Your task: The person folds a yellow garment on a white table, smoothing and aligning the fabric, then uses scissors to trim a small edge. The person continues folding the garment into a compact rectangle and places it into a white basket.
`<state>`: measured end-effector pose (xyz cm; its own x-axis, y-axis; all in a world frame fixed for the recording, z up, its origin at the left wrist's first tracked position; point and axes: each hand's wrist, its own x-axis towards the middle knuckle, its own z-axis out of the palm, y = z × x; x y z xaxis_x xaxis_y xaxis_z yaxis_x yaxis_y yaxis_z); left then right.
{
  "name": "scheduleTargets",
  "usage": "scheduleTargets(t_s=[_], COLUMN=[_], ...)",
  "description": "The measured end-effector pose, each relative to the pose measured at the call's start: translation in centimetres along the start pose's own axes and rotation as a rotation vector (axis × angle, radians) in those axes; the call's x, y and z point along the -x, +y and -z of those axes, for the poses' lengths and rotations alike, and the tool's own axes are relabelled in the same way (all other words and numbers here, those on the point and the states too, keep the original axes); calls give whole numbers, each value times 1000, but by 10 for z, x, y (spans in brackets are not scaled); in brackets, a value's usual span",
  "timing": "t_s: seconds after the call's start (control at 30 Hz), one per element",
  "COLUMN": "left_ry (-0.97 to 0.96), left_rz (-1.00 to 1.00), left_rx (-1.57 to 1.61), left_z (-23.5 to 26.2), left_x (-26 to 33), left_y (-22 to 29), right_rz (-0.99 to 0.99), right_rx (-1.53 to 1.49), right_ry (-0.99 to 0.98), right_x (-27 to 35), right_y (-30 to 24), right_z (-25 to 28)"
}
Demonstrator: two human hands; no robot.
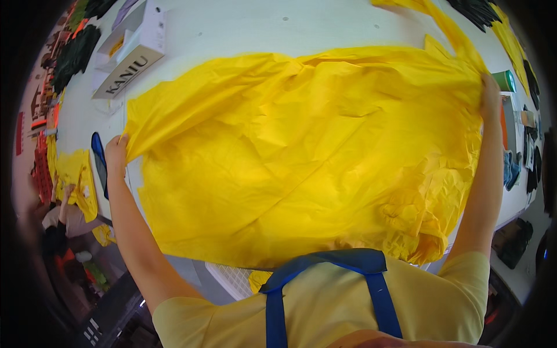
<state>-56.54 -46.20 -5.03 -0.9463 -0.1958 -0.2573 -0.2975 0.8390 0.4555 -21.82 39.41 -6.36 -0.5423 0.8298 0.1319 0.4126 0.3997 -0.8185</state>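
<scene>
White counter [232, 32] bends away beneath the fisheye, its far edge cut off at the top. On it, the left hand [116, 153] pinches the left edge of a wide yellow sheet [307, 145], thumb and finger pressed together there. At the sheet's upper right, the right hand [491, 98] has its grip closed on the material, though its fingertips are hard to make out. Between the hands the sheet lies wrinkled, bunched at the lower right; a yellow strip runs from the right hand out past the top. A green cylinder [503, 81] sits just beyond that hand, partly hidden. Near the left hand lies a dark, blue-edged item [100, 162], its kind unclear; farther up stands a white box [136, 61]. Below, the sheet and torso partly cover a pale crate [232, 282].
</scene>
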Motion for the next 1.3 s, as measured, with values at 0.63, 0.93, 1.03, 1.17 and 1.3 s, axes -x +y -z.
scheduleTargets(t_s=[0.63,0.93,1.03,1.17,1.3], left_ry=[258,173,219,148,302], left_rz=[-151,-633,-678,-279,419], left_rx=[980,227,-91,-535,-458], left_z=[256,1,-54,-75,-39], left_x=[86,92,157,232,223], left_y=[-53,45,-27,-155,-251], right_rz=[-24,53,282,252,346], right_rx=[-273,-19,378,561,707], right_ry=[183,-310,-376,-327,-129], right_x=[22,97,168,272,360], right_y=[-58,-75,-65,-24,27], right_z=[163,-6,15,50,82])
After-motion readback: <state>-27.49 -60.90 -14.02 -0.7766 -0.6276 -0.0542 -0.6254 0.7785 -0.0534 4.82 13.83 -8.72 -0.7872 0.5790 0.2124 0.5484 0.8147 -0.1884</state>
